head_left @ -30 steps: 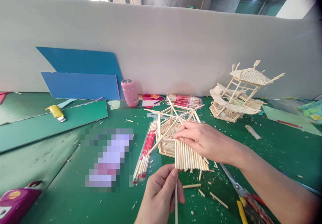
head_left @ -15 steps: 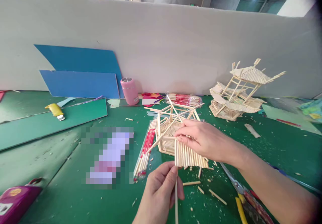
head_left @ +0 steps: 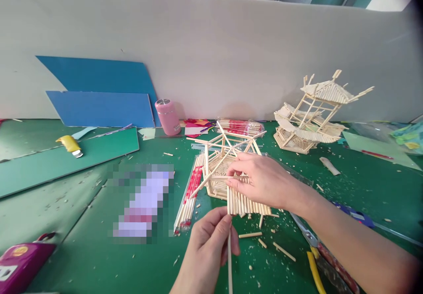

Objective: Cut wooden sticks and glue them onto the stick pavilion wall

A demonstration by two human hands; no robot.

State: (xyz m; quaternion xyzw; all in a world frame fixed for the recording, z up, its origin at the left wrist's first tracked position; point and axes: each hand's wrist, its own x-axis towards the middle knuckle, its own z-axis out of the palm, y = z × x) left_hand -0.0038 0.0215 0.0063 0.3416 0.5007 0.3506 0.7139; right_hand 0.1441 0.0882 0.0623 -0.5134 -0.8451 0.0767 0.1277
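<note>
Two bare hands work at a pale hexagonal frame of wooden sticks [head_left: 218, 170] standing on the green surface [head_left: 82, 259]. The left hand [head_left: 206, 252] pinches a single thin wooden stick [head_left: 229, 263] upright in a clenched grip, its top meeting the frame's sloped panel of side-by-side sticks [head_left: 246, 203]. The right hand [head_left: 264, 181] rests on that panel, fingertips grasping its upper edge. A finished stick pavilion [head_left: 313, 118] stands well apart.

I see my left hand [head_left: 206, 245] pinching a pale matt wooden stick [head_left: 229, 259]; beneath it, a matt green mat [head_left: 99, 241] littered with rough wood chips.
</note>
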